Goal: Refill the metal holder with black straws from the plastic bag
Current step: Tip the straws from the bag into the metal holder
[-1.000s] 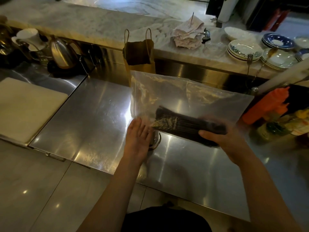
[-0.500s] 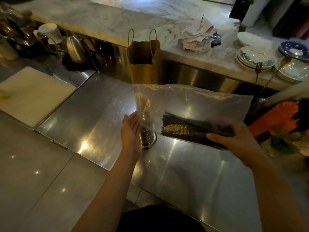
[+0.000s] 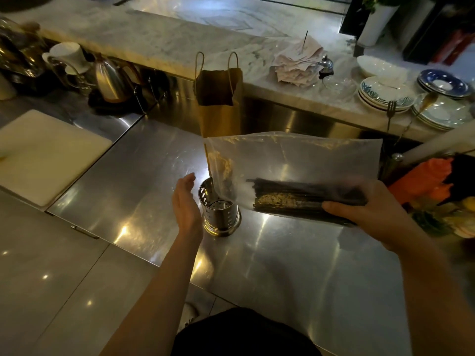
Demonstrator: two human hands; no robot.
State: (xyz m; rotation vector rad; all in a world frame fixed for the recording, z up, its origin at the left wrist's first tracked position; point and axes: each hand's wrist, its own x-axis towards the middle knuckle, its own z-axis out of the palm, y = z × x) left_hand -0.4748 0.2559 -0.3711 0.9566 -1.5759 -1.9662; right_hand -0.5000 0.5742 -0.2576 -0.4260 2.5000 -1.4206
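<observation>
— Well, head view, task items first: where is the holder?
— Metal holder stands upright on the steel counter. Its wall is perforated. The left corner of the plastic bag hangs down at its mouth; contact cannot be determined.
— And the straws?
— Black straws lie as one bundle along the bag's bottom, roughly level, held above the counter.
— Hands?
— Right hand grips bag and bundle together at the right end, thumb on the near side, fingers curled round the far side. Left hand stands edge-on just left of the holder, fingers straight and pressed together, holding nothing. Whether it touches the holder cannot be told.
— Surroundings?
— Brown paper bag behind the plastic bag, white cutting board far left, stacked plates on the marble ledge at right
</observation>
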